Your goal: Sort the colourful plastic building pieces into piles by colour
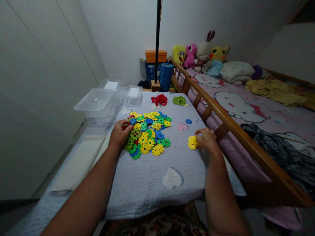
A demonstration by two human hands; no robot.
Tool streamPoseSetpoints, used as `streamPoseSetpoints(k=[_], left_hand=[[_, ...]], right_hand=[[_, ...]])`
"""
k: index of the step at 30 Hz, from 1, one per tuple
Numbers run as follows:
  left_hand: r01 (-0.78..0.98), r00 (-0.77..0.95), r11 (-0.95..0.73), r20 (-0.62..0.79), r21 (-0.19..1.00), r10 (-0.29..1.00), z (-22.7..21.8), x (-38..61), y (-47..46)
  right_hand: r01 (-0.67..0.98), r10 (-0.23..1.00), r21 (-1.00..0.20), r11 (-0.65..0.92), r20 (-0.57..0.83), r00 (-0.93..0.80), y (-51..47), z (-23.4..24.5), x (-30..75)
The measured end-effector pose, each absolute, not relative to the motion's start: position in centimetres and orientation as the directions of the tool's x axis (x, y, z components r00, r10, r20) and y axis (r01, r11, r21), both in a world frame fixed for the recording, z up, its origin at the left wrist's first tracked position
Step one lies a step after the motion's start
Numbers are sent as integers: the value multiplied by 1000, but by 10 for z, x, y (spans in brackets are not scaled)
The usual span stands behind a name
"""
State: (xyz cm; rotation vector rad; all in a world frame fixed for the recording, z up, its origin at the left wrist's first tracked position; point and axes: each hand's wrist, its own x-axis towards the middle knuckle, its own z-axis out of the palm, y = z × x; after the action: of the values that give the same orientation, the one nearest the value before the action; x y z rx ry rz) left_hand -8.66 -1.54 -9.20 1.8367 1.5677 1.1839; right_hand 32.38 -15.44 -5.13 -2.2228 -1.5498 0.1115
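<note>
A mixed heap of plastic snowflake discs (149,139) in yellow, green and blue lies mid-table. My left hand (120,133) is at its left edge, thumb and forefinger closed around a red piece (126,126). Olive-green lattice pieces (130,142) lie beside that hand. On the right, my right hand (208,139) bends over a small group of yellow snowflake discs (192,143); its fingertips close on one at the group's right side, partly hidden. A single blue disc (188,121) lies beyond it. Farther back are a red pile (159,99) and a green lattice pile (179,100).
Clear plastic containers (94,101) are stacked at the left, with smaller lidded ones (133,93) beside them. A folded cloth (78,164) lies on the left side. The bed's wooden rail (211,105) borders the table's right side. A black pole (157,42) stands behind.
</note>
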Motion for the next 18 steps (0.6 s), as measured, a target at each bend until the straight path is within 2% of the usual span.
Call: streamPoseSetpoints(k=[3,6,8,14,18], left_hand=[[558,-17,-257,320,789,947,-92,-86,-16],[554,-14,-256,317,792,948,-92,-86,-16],[554,-13,-255,314,793,949,-92,-87,-16],[555,-15,-258,320,790,947,-92,-86,-15],[556,-15,-255,316,791,948,-92,-86,-15]], right_hand=[[901,946,-404,-157,202,256,-147,-46,303],[898,979,-430,97,202,-9,-139,-45,270],[881,974,-427,205,179,-140,-136,-47,248],[886,973,-402,233,91,-214,-138,-60,217],[870,976,-442,219,109,-191,-137,-61,220]])
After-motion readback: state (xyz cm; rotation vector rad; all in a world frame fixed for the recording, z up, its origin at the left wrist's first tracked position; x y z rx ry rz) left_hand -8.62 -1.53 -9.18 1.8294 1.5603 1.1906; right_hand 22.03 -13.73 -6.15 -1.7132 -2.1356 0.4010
